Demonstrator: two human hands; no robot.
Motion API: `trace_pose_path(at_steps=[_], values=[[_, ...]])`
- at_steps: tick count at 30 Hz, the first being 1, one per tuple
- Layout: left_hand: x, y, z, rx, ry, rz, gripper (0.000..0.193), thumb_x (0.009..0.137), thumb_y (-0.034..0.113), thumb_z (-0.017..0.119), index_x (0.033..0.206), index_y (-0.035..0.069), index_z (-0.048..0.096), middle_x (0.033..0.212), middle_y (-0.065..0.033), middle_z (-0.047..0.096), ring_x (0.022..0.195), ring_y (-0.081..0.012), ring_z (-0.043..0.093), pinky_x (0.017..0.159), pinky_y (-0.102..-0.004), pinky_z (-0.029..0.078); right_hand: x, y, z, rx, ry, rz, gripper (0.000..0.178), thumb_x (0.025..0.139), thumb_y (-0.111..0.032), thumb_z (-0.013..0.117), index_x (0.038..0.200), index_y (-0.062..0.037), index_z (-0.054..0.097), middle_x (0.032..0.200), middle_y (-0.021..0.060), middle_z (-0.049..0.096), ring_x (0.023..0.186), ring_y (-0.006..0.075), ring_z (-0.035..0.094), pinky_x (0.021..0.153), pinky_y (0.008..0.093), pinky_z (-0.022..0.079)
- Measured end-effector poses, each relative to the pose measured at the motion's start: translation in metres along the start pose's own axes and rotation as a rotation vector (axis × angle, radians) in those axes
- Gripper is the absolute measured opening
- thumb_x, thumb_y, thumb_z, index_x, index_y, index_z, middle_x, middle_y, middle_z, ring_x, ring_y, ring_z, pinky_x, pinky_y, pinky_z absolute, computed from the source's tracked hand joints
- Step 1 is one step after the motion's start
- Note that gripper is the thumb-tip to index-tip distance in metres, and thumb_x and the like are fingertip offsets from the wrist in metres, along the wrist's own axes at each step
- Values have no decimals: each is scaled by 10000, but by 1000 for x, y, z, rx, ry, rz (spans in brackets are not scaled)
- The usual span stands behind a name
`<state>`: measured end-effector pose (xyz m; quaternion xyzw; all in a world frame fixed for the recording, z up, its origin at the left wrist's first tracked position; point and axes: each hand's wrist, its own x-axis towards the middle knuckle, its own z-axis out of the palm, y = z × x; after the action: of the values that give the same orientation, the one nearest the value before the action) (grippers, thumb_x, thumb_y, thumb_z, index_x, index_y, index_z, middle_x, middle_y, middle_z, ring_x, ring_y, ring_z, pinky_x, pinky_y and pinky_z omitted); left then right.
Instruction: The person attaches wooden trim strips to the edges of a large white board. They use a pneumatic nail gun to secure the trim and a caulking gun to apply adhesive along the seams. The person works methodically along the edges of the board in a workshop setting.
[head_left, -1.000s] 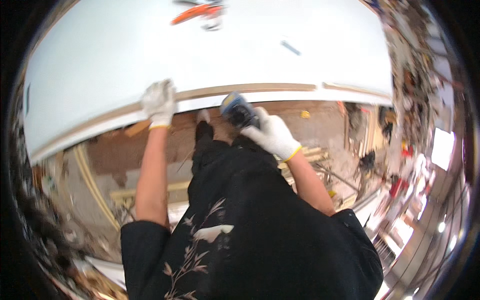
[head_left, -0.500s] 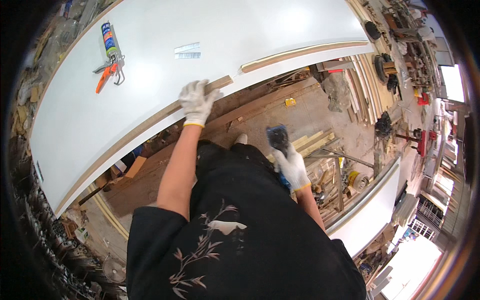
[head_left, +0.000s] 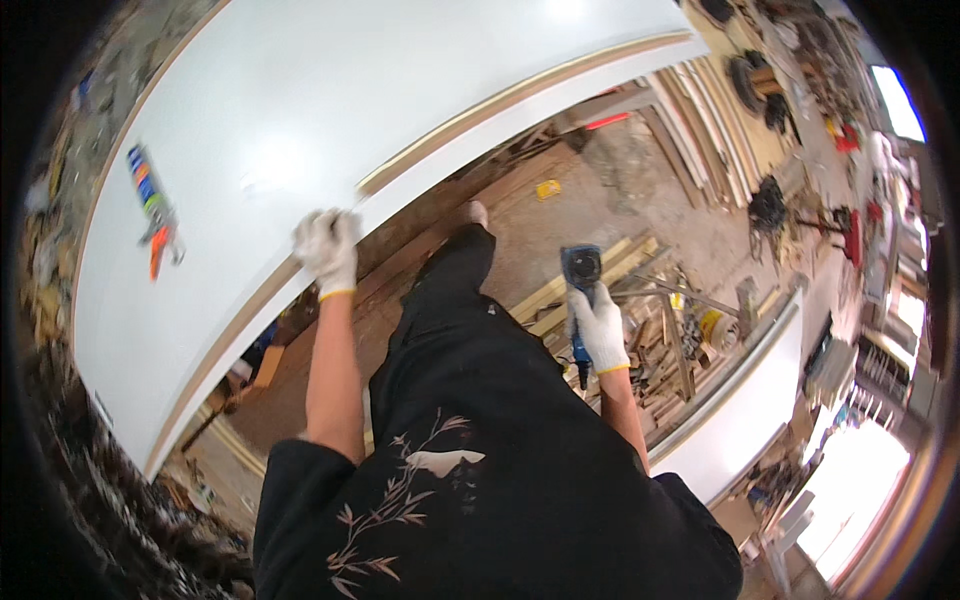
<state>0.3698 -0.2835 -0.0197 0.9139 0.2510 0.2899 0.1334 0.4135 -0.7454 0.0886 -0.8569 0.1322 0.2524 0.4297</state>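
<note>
My left hand (head_left: 328, 247), in a white knit glove, is closed over the right end of a long wooden strip (head_left: 232, 332) on the near edge of a large white panel (head_left: 240, 100). Its fingers are a little blurred. A second wooden strip (head_left: 520, 92) with a pale upper edge continues along that edge to the right, starting just beyond the hand. My gloved right hand (head_left: 600, 328) grips a blue and black nail gun (head_left: 581, 265) by its body, held away from the panel at my right side.
A caulking gun (head_left: 160, 225) with a blue tube and orange handle lies at the panel's left. Timber offcuts (head_left: 660, 345) are piled at my right, near another white panel (head_left: 745, 400). A yellow object (head_left: 548, 189) lies on the floor; long boards (head_left: 705, 130) lean beyond.
My left hand has slid right along the strip and now covers its end. The nail gun has been raised and turned, showing its head. My view and stance have shifted right.
</note>
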Motion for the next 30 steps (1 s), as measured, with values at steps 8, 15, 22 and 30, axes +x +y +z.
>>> trace_pose_path(at_steps=[8,15,22,30], values=[[-12,-24,11,314,-98,-44,206,1011,185,627,934,12,707,1018,-210,714,982,-411,652,885,-546,516,88,-61,-85,-123,33,-26,479,1001,-406,710,1163,36,621,715,142,691,654,249,710,625,388,540],[8,10,11,85,160,-705,486,1114,374,462,1101,-36,721,1104,-237,731,1052,-404,689,921,-484,542,208,-104,-198,-500,163,-206,577,966,-443,736,1243,36,572,765,194,695,730,292,735,689,430,551],[29,40,-7,-322,443,-1217,525,1128,411,506,1078,-73,703,971,-132,683,884,-224,654,787,-394,567,344,-228,-303,-848,36,-614,662,881,-356,790,1409,-63,519,967,262,744,888,465,733,785,517,582],[-47,184,19,-241,429,-1218,522,1139,407,490,980,-48,692,883,-89,641,783,-209,550,752,-382,476,579,-311,-352,-1196,35,-1166,479,810,-256,795,1198,-52,602,881,218,741,820,407,752,741,513,586]])
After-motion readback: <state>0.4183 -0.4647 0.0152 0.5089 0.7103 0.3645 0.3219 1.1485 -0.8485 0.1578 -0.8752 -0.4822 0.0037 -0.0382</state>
